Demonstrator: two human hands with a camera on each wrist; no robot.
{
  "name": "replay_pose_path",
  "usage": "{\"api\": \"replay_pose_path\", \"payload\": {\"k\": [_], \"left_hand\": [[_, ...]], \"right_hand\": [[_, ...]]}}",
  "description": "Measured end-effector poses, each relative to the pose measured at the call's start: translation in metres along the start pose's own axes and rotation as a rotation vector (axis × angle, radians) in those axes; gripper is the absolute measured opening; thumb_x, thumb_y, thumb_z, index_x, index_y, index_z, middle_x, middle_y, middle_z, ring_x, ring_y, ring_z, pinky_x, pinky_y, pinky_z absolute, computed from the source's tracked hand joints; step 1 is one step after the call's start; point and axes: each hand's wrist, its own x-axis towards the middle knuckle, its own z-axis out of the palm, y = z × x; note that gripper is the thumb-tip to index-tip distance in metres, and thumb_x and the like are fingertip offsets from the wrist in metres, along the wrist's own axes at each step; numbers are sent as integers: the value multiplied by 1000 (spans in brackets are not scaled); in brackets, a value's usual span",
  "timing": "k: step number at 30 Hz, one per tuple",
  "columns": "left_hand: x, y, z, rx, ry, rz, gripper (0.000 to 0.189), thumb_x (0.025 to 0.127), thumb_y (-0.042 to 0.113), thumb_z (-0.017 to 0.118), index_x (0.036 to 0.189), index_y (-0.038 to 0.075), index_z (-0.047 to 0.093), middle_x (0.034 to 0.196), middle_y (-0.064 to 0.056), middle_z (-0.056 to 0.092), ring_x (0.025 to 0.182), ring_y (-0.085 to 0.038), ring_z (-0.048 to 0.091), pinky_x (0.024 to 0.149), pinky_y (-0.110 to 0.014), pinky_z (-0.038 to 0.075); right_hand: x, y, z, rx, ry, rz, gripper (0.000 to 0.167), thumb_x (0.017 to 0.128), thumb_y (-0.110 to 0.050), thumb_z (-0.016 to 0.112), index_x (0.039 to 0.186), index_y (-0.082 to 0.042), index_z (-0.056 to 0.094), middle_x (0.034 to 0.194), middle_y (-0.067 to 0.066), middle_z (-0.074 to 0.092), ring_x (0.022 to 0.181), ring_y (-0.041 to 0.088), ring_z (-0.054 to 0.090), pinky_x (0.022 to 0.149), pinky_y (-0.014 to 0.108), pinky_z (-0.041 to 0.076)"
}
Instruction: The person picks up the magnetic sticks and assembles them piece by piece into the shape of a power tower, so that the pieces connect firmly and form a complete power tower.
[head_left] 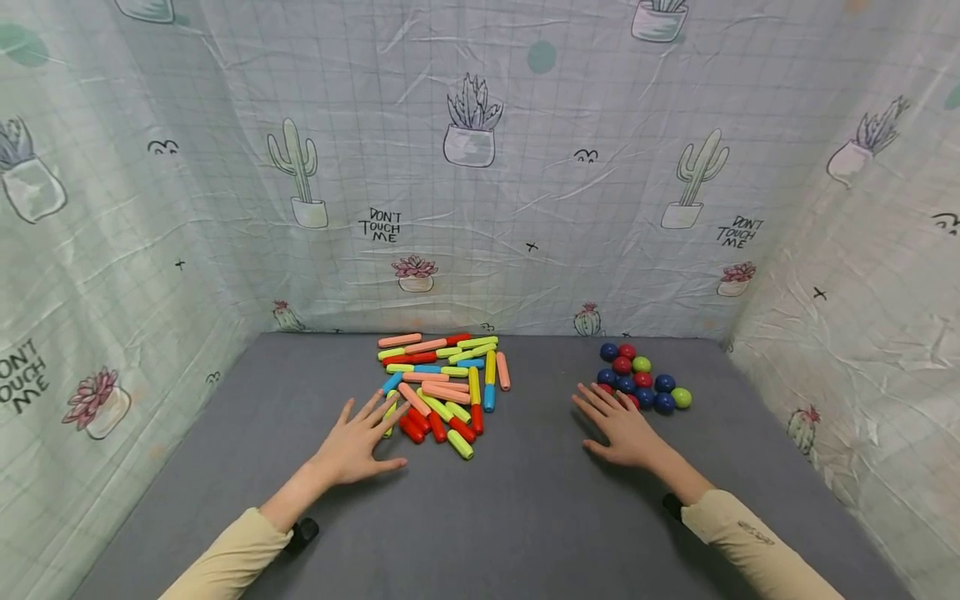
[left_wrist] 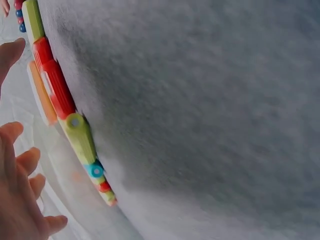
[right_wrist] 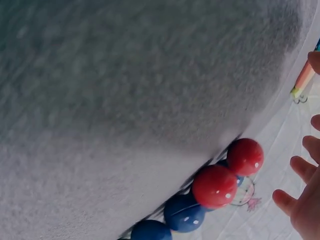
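My left hand [head_left: 358, 446] is spread flat, its fingertips over the near left edge of a pile of short coloured sticks [head_left: 447, 389]. The sticks are red, salmon, yellow-green, yellow and blue, some joined end to end. In the left wrist view, the fingers [left_wrist: 28, 160] are apart and a red stick [left_wrist: 57, 87] lies on the table beyond them. My right hand [head_left: 626, 433] is also spread, its fingers reaching over the near left side of a cluster of small balls [head_left: 643, 381] in blue, red and green. A red ball [right_wrist: 215, 186] shows near it in the right wrist view. Both hands hold nothing.
A grey cloth-covered table [head_left: 495, 517] lies under everything. Printed fabric with cactus drawings [head_left: 480, 208] closes in the back and both sides. Black straps [head_left: 303, 534] show at the cuffs of the cream sleeves.
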Motion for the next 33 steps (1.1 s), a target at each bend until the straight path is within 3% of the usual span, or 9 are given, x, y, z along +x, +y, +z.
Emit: {"api": "replay_pose_path", "payload": {"k": [14, 21, 28, 33], "left_hand": [[20, 42, -3, -39, -46, 265, 74, 76, 47, 63, 138, 17, 35, 141, -9, 37, 132, -31, 29, 101, -59, 22], [33, 51, 3, 11, -14, 440, 66, 77, 39, 66, 133, 14, 42, 137, -11, 43, 128, -33, 36, 98, -56, 30], [38, 55, 12, 135, -28, 471, 57, 80, 37, 64, 131, 21, 45, 129, -6, 48, 120, -26, 43, 95, -48, 37], [39, 57, 12, 192, 12, 504, 46, 79, 35, 66, 123, 25, 54, 115, -1, 54, 108, -21, 46, 91, -44, 40]], "right_hand": [[8, 15, -2, -24, 76, 18, 61, 77, -21, 67, 131, -6, 43, 138, 15, 40, 126, 33, 37, 95, 54, 32], [14, 20, -5, -17, 129, 31, 57, 75, -17, 68, 128, -6, 48, 132, 14, 47, 120, 31, 43, 93, 52, 34], [19, 25, -4, -39, 162, 36, 52, 76, -15, 67, 124, -5, 51, 127, 15, 51, 116, 31, 46, 89, 52, 37], [22, 28, -5, -36, 163, 48, 51, 76, -14, 66, 124, -6, 51, 127, 15, 50, 116, 30, 45, 88, 52, 37]]}}
